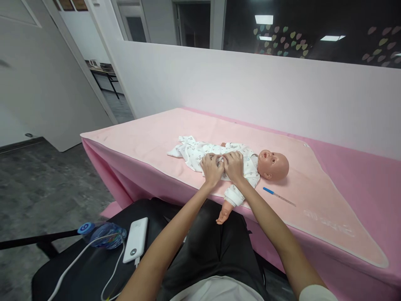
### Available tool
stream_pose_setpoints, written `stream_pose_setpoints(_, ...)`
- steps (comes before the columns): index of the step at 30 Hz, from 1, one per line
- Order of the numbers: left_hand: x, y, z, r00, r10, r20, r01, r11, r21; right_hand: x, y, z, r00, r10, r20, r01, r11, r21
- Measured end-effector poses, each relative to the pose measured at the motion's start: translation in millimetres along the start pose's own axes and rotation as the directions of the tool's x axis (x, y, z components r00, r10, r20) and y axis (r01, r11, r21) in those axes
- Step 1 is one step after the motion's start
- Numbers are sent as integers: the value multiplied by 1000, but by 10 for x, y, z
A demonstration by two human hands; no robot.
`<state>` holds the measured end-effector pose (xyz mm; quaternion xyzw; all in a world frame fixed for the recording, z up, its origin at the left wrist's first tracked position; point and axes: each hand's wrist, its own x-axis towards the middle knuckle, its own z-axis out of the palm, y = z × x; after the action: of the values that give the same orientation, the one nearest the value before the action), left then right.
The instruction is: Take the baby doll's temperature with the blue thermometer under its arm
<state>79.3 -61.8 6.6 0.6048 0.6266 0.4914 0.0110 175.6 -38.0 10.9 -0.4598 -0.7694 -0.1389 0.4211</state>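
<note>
A baby doll point(272, 164) in a white printed romper point(196, 152) lies on its back on a pink blanket point(150, 133), head to the right. My left hand point(212, 168) and my right hand point(234, 166) rest side by side on the doll's belly, fingers pinching the romper's front fabric. One doll arm point(228, 207) hangs over the table's front edge. A thin thermometer with a blue end point(278, 196) lies on the blanket just right of my right forearm.
The blanket covers a pink-draped table point(360, 167) against a pale wall. On a black seat at the lower left lie a white power bank point(136, 239) with a white cable and a plastic water bottle point(102, 234). An open doorway is at the far left.
</note>
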Motion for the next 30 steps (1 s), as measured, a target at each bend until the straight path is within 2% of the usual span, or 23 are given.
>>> stream_pose_setpoints(7, -13, 13, -17, 999, -35, -34, 34, 999, -11, 5, -11, -13, 1000, -2, -7, 1, 1000, -5)
stream_pose_setpoints(12, -9, 15, -23, 997, -74, 1, 74, 997, 6, 4, -2, -4, 1000, 4, 6, -4, 1000, -8)
stream_pose_setpoints(19, -15, 2, -19, 998, -56, 16, 55, 997, 45, 0, -5, -1, 1000, 3, -2, -3, 999, -34)
stream_pose_setpoints(30, 11, -54, -8, 993, -111, 52, 117, 984, -133, -3, -7, 1, 1000, 18, -9, -18, 1000, -13)
